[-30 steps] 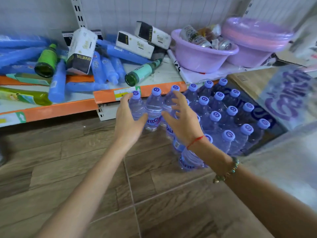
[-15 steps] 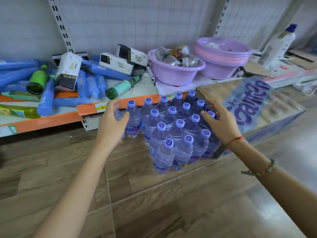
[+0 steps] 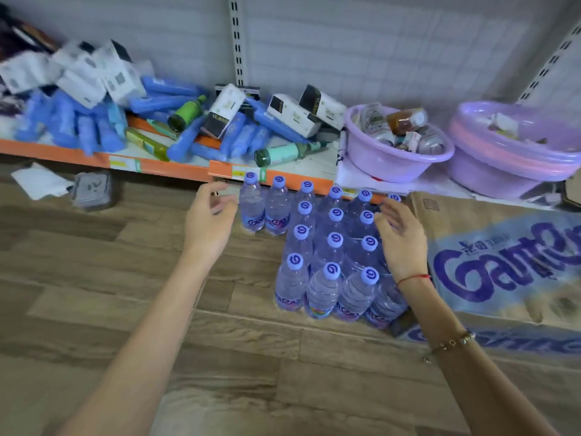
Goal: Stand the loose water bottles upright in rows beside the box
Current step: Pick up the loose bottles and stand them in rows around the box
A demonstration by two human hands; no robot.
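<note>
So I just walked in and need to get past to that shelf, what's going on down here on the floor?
A person is arranging water bottles upright in rows on the wooden floor, right beside a printed cardboard box and in front of the low shelf. Every bottle in view is standing. The left hand hovers open by the two leftmost bottles, and the right hand is open at the block's box side. Neither hand holds a bottle.

Our wood-plank floor (image 3: 94, 309), water bottles (image 3: 327, 247) standing in rows on it, the box (image 3: 503, 278) just beside them
</note>
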